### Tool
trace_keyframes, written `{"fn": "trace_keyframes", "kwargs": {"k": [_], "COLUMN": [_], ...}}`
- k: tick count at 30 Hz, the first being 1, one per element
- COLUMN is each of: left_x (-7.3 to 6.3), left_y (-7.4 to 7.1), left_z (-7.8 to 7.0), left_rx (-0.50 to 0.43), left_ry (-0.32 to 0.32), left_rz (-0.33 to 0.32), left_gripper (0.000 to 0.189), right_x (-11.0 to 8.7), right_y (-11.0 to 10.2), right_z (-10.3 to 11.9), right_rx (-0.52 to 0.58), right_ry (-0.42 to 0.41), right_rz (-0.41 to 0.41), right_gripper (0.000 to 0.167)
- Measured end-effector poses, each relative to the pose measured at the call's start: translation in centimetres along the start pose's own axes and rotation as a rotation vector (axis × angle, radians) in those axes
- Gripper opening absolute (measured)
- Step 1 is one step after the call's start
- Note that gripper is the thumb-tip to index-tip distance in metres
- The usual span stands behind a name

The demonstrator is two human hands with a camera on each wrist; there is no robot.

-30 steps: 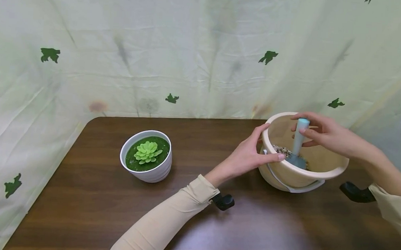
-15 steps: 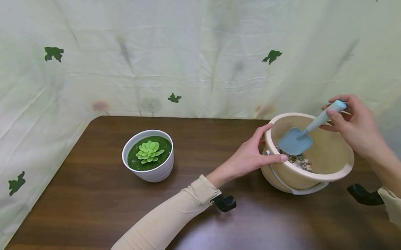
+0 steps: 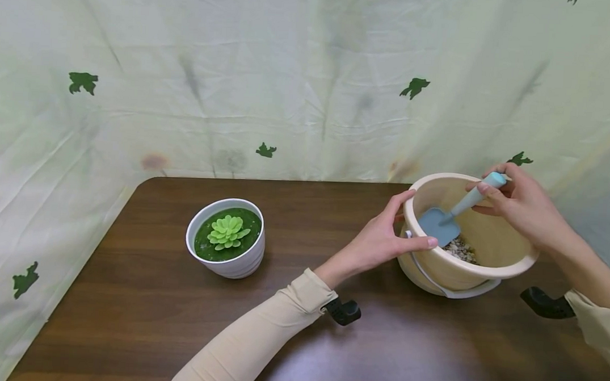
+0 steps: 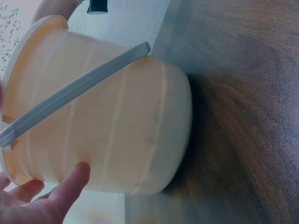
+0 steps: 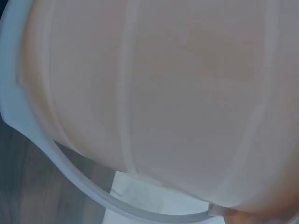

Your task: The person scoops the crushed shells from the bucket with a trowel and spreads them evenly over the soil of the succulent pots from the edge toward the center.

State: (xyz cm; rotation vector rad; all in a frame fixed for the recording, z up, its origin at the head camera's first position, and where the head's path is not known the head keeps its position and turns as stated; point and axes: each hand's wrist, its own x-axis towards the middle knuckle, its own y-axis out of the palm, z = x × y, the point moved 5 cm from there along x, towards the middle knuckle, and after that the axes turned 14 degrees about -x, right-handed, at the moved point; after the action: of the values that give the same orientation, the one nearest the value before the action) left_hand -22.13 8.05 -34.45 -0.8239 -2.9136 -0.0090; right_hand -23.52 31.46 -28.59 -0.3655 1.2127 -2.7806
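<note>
A cream bucket (image 3: 449,276) with a grey-white handle (image 4: 77,88) stands on the table's right side. My left hand (image 3: 379,236) grips its left rim, thumb over the edge and other fingers against the outer wall. In my right hand (image 3: 524,206) is the handle of a light blue trowel (image 3: 438,226), tilted, its blade low in the bucket by the left inner wall. Beside the blade lies a small heap of mixed gravel (image 3: 461,249). The right wrist view is filled by the bucket's wall (image 5: 187,93), and the trowel is hidden there.
A white pot (image 3: 235,267) holding a green succulent (image 3: 227,232) stands on the left of the dark wooden table (image 3: 304,213). A pale curtain (image 3: 290,70) with green leaf shapes hangs right behind the table's far edge. Each wrist carries a black mount (image 3: 344,311).
The trowel, first upright with its blade in the gravel, rose and tilted to the right, baring the gravel, then moved down and left inside the bucket. My left hand kept its grip on the rim.
</note>
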Motion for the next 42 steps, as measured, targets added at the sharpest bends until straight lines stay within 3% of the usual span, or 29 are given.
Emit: {"fn": "trace_keyframes", "kwargs": {"k": [10, 17, 21, 30, 42], "left_x": [0.0, 0.1, 0.0, -0.1, -0.1], "left_y": [0.0, -0.1, 0.0, 0.4, 0.5], "left_z": [0.2, 0.2, 0.2, 0.1, 0.0], "left_rx": [-0.014, 0.006, 0.01, 0.011, 0.02], "left_ry": [-0.005, -0.003, -0.004, -0.002, 0.02], "left_rz": [0.005, 0.001, 0.001, 0.017, 0.02], "left_gripper": [0.089, 0.088, 0.088, 0.088, 0.089], "right_x": [0.2, 1.1, 1.0, 0.9, 0.6], "right_y": [0.8, 1.6, 1.6, 1.9, 2.1], "right_z": [0.1, 0.7, 0.8, 0.6, -0.6], "right_rx": [0.004, 0.064, 0.089, 0.12, 0.068], "right_ry": [0.007, -0.138, -0.162, -0.115, 0.054], "right_rz": [0.092, 0.229, 0.278, 0.368, 0.306], "right_gripper": [0.029, 0.019, 0.017, 0.015, 0.024]}}
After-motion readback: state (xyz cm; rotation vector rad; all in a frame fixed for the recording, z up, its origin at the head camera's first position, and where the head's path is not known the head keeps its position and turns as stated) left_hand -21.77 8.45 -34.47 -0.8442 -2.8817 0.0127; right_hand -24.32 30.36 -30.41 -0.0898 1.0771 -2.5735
